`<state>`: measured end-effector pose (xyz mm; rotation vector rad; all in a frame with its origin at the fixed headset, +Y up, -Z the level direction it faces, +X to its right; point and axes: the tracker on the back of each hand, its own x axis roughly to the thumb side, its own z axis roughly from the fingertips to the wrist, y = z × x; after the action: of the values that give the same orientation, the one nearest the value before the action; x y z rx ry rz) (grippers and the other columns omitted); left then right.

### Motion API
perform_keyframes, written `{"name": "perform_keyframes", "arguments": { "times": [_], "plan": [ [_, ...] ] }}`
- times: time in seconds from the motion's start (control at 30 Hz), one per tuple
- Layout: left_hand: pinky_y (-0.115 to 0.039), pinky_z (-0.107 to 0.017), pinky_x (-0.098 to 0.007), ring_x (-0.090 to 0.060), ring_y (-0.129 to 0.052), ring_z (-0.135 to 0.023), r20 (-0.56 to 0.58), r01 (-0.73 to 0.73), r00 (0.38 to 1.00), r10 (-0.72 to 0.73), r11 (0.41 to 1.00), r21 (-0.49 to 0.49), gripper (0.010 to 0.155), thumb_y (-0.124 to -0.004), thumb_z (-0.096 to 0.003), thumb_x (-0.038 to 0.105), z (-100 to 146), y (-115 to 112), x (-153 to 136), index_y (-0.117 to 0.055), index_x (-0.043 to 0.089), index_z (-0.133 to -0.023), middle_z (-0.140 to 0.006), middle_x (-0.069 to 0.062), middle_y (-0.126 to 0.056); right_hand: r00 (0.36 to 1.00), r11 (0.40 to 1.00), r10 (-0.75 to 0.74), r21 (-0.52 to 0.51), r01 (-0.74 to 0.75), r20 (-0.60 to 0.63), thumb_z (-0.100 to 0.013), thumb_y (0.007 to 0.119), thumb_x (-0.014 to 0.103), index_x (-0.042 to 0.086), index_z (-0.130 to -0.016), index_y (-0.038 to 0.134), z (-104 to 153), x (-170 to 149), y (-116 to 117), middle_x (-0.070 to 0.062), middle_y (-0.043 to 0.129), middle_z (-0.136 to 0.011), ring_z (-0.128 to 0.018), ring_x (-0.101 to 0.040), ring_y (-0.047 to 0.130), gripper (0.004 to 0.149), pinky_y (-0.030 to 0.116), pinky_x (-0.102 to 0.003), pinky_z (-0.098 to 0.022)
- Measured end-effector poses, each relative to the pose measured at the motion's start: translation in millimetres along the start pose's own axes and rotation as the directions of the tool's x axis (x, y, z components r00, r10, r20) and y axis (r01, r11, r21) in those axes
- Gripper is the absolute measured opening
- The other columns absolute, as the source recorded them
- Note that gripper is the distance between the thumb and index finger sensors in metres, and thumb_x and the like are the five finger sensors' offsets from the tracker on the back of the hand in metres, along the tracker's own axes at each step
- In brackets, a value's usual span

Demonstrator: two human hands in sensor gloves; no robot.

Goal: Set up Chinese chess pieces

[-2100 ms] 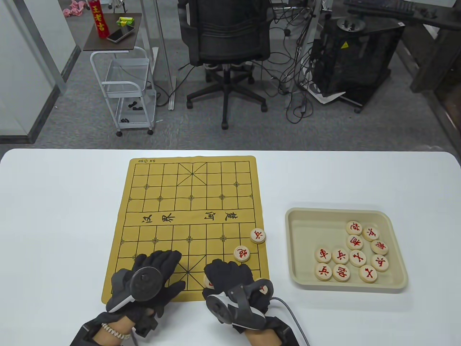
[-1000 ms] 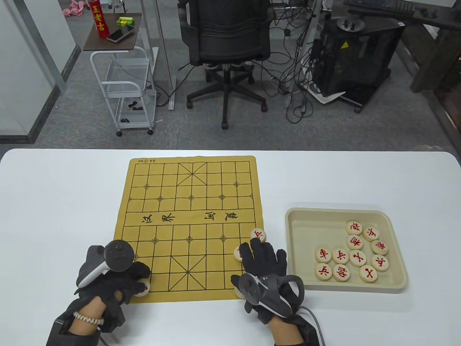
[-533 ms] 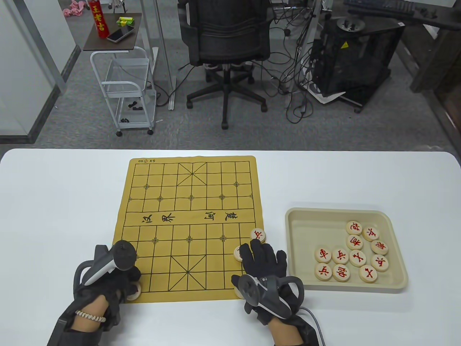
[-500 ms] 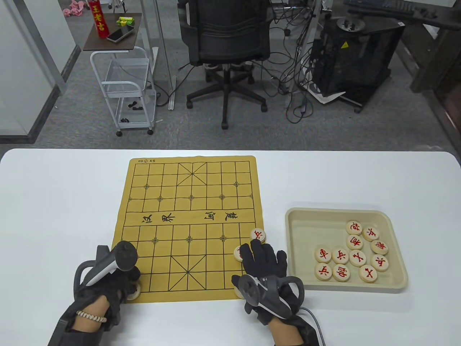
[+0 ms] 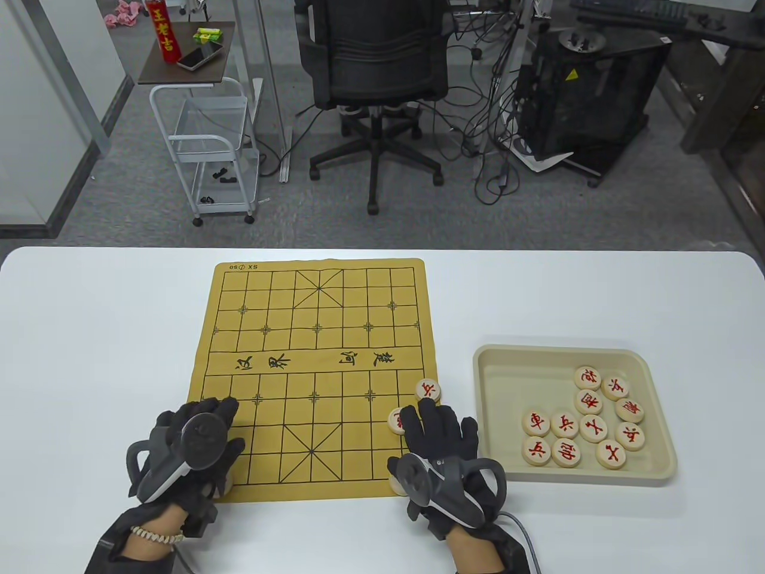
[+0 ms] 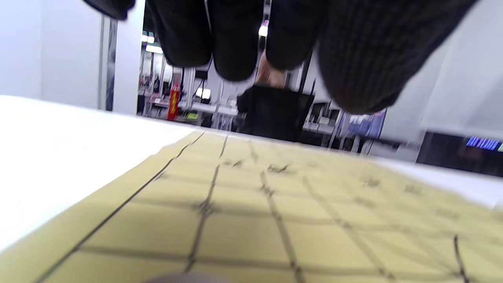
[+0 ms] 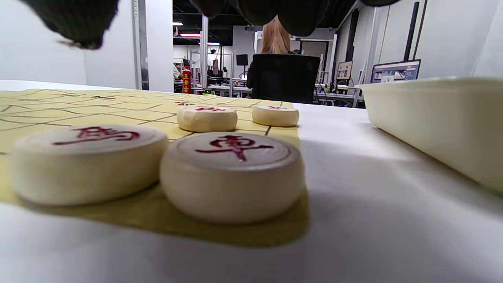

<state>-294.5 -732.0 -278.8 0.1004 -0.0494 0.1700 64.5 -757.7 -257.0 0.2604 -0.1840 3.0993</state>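
The yellow chess board [image 5: 311, 335] lies mid-table. My left hand [image 5: 203, 427] rests open over its near left corner, fingers spread, holding nothing; a piece [image 5: 227, 483] peeks out beneath it. In the left wrist view the fingers [image 6: 235, 39] hang free above the board [image 6: 251, 220]. My right hand [image 5: 436, 433] lies flat and open over the near right corner. A soldier piece [image 5: 429, 390] and a cannon piece [image 5: 395, 420] sit just beyond its fingertips. The right wrist view shows a horse piece [image 7: 88, 161] and a chariot piece [image 7: 232, 173] side by side on the board's near right corner.
A beige tray [image 5: 496, 362] to the right of the board holds several red-lettered pieces [image 5: 593, 428]; its wall shows in the right wrist view [image 7: 432, 118]. An office chair [image 5: 379, 66] and a cart [image 5: 209, 155] stand beyond the table's far edge.
My left hand let go of the piece at the board's near left corner and spread its fingers forward over the board. My right hand stayed where it was.
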Motion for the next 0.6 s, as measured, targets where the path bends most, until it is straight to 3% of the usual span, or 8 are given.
{"name": "perform_keyframes", "arguments": {
  "times": [0.13,0.3,0.47,0.6],
  "plan": [
    [-0.039,-0.075,-0.073,-0.049,-0.053,-0.112,0.038,-0.023,0.999,0.023,1.0,0.019,0.088,-0.083,-0.0373,0.058,1.2,-1.9,2.6,-0.042,0.033,-0.111,-0.121,-0.013,-0.049,0.996,1.0,-0.015,0.017,0.017,-0.082,-0.043,0.086,0.058,0.025,-0.114,0.044,-4.7,-11.5,-7.4,-0.01,0.05,-0.12,-0.111,-0.041,0.061,0.09,0.051,-0.07,-0.077],
    [-0.038,-0.075,-0.074,-0.049,-0.052,-0.112,0.047,-0.007,0.999,0.007,1.0,-0.004,0.089,-0.082,-0.0372,0.058,-0.1,-7.3,4.0,-0.041,0.032,-0.111,-0.121,-0.013,-0.049,0.944,0.997,-0.001,0.068,0.025,-0.331,-0.041,0.093,0.051,0.024,-0.112,0.052,-28.3,-58.2,-32.3,-0.01,0.056,-0.117,-0.098,-0.031,0.076,0.086,0.065,-0.057,-0.073],
    [-0.041,-0.075,-0.073,-0.049,-0.055,-0.111,0.049,-0.015,0.999,0.015,1.0,-0.005,0.089,-0.082,-0.0371,0.058,0.0,-6.1,4.4,-0.041,0.032,-0.111,-0.12,-0.013,-0.051,0.885,0.969,0.187,0.229,-0.094,-0.426,-0.039,0.097,0.047,0.024,-0.11,0.058,-56.7,-116.6,-39.9,-0.01,0.065,-0.113,-0.083,-0.022,0.087,0.085,0.074,-0.05,-0.065],
    [-0.041,-0.075,-0.073,-0.049,-0.056,-0.111,0.059,-0.002,0.998,0.002,1.0,-0.011,0.089,-0.084,-0.0368,0.058,-0.9,-6.6,7.1,-0.042,0.032,-0.111,-0.12,-0.013,-0.052,0.845,0.91,0.287,0.404,-0.094,-0.451,-0.039,0.097,0.045,0.023,-0.109,0.061,-71.2,-145.2,-26.6,-0.012,0.069,-0.11,-0.081,-0.021,0.091,0.082,0.078,-0.047,-0.061]
  ]
}}
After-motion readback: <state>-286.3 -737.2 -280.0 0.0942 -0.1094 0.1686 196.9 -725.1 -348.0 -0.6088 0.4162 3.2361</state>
